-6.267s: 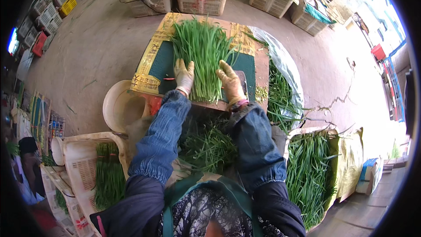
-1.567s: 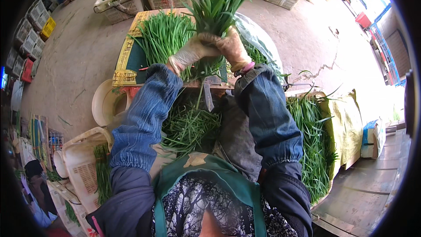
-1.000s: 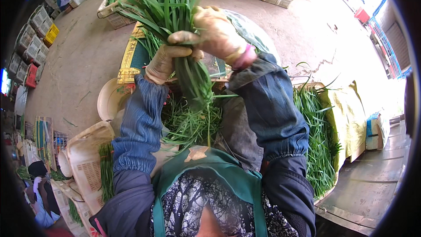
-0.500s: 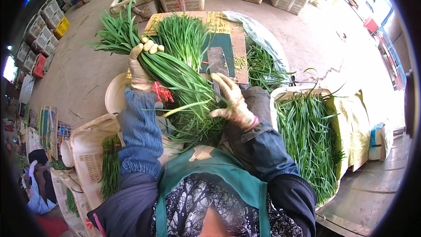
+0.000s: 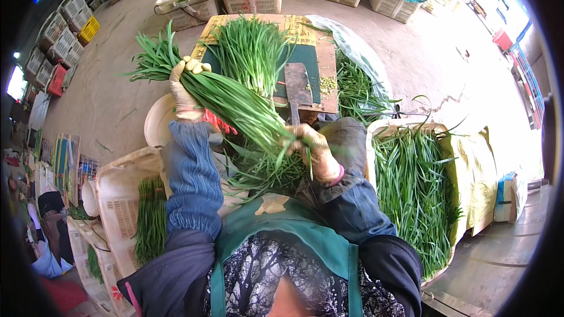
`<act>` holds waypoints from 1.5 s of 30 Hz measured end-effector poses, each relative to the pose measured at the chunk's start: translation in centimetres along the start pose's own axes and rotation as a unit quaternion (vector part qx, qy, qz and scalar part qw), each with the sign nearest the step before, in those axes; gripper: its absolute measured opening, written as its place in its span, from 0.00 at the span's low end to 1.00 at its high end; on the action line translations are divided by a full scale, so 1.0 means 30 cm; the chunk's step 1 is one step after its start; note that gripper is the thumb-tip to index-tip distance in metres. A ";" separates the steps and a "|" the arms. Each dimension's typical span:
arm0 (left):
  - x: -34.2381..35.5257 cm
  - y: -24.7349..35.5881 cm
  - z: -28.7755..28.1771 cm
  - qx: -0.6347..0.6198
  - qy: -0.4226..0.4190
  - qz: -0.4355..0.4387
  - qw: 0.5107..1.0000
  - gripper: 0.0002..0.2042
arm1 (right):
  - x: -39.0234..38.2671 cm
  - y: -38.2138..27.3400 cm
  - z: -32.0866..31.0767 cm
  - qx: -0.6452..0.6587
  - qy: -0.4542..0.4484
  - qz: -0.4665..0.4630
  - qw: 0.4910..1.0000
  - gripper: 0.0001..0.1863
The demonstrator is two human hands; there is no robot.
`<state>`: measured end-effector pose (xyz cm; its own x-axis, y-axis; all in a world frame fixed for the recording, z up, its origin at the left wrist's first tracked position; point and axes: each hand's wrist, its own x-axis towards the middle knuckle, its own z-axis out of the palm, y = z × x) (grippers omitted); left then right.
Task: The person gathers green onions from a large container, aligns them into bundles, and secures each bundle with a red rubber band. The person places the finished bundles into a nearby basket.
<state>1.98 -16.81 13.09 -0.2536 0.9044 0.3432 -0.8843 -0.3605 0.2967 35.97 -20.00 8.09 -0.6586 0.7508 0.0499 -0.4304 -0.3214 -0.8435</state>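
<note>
A long bunch of garlic chives [image 5: 232, 98] slants across in front of me, leaf tips at the upper left. My gloved left hand [image 5: 187, 85] is closed around its upper part. At the lower right end, my gloved right hand [image 5: 317, 151] has its fingers closed on the chive ends, slightly blurred. Another bunch of garlic chives [image 5: 249, 53] lies on the cutting board [image 5: 326, 53] just beyond. Beside that bunch rests a cleaver [image 5: 298, 85], its handle pointing toward my right hand. Loose chive leaves [image 5: 267, 167] are heaped below the held bunch, over my lap.
To my right stands a crate lined with yellow sheeting [image 5: 470, 164], full of loose chives [image 5: 411, 194]. A white crate [image 5: 120, 199] at my left holds tied chives. A pale basin [image 5: 158, 120] sits by my left wrist. More crates [image 5: 252, 0] stand beyond the board.
My right hand has gone from spread fingers beside the bunch to closed on its lower end, moving slightly down and right. The left hand keeps its hold; the bunch looks narrower.
</note>
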 end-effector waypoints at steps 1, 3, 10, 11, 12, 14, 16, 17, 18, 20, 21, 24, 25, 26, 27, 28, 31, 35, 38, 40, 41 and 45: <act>0.005 0.020 -0.007 0.003 0.002 0.001 1.000 0.07 | -0.030 -0.027 0.009 -0.041 -0.014 0.031 0.999 0.20; 0.001 0.025 -0.013 0.021 -0.012 -0.010 1.000 0.06 | -0.068 -0.043 0.001 -0.319 -0.132 -0.137 0.928 0.22; 0.003 0.153 -0.004 -0.038 -0.081 0.123 0.988 0.04 | -0.219 -0.096 -0.103 -0.334 -0.171 0.064 0.925 0.12; 0.013 0.182 -0.011 -0.059 -0.092 0.136 0.985 0.04 | -0.224 -0.120 -0.117 -0.420 -0.197 0.124 0.877 0.12; 0.023 0.191 0.018 -0.081 -0.103 0.142 0.981 0.06 | -0.220 -0.101 -0.145 -0.281 -0.119 0.340 0.889 0.20; 0.030 0.170 0.061 -0.082 -0.127 0.155 0.976 0.07 | -0.191 -0.049 -0.169 -0.684 -0.258 -0.043 0.681 0.32; 0.021 0.156 0.090 -0.096 -0.155 0.163 0.970 0.07 | -0.111 -0.080 -0.085 -0.644 -0.201 -0.091 0.733 0.34; 0.015 0.147 0.100 -0.103 -0.156 0.164 0.969 0.07 | -0.081 -0.082 -0.046 -0.551 -0.140 -0.122 0.814 0.30; 0.004 0.128 0.121 -0.108 -0.152 0.168 0.968 0.08 | -0.056 -0.081 -0.010 -0.446 -0.077 -0.155 0.878 0.26; 0.000 0.122 0.111 -0.110 -0.168 0.160 0.966 0.08 | -0.013 -0.080 0.081 -0.383 0.048 -0.171 0.906 0.18; -0.007 0.114 0.111 -0.109 -0.166 0.162 0.967 0.08 | 0.018 -0.070 0.107 -0.401 0.075 -0.202 0.890 0.19; -0.009 0.076 0.119 -0.108 -0.162 0.163 0.967 0.08 | 0.082 0.003 0.130 -0.373 0.099 -0.178 0.905 0.20; -0.008 0.062 0.115 -0.105 -0.158 0.162 0.968 0.08 | 0.111 0.038 0.130 -0.351 0.107 -0.169 0.915 0.19; -0.005 0.051 0.108 -0.103 -0.154 0.161 0.969 0.08 | 0.116 0.051 0.128 -0.345 0.100 -0.156 0.920 0.18; -0.005 0.049 0.092 -0.104 -0.166 0.153 0.969 0.07 | 0.123 0.059 0.137 -0.251 0.100 -0.134 0.953 0.17; -0.006 0.047 0.076 -0.089 -0.154 0.166 0.970 0.06 | 0.127 0.065 0.144 -0.155 0.098 -0.111 0.977 0.16; -0.012 0.051 0.024 -0.033 -0.106 0.196 0.974 0.04 | 0.093 0.038 0.185 -0.171 0.119 -0.144 0.967 0.13; -0.008 0.058 -0.028 -0.036 -0.072 0.202 0.976 0.04 | 0.035 0.044 0.193 -0.054 0.139 -0.150 0.977 0.07; -0.024 0.079 -0.034 -0.095 -0.069 0.215 0.970 0.04 | -0.007 0.013 0.046 -0.138 -0.085 -0.172 0.972 0.06; -0.038 0.100 -0.020 -0.111 -0.075 0.221 0.966 0.06 | -0.013 -0.023 -0.078 -0.308 -0.200 -0.028 0.930 0.11; -0.039 0.110 -0.021 -0.105 -0.090 0.222 0.965 0.06 | -0.031 -0.025 -0.098 -0.540 -0.122 -0.095 0.828 0.12; -0.045 0.110 -0.019 -0.126 -0.133 0.219 0.958 0.06 | 0.003 -0.054 -0.010 -0.222 0.009 -0.064 0.973 0.18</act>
<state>-0.82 -19.09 13.08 -0.5428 0.5764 0.6109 -0.7912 -0.5949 -0.1417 36.80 -19.25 9.30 -0.6038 0.7800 0.1643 -0.1969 0.0538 -0.9790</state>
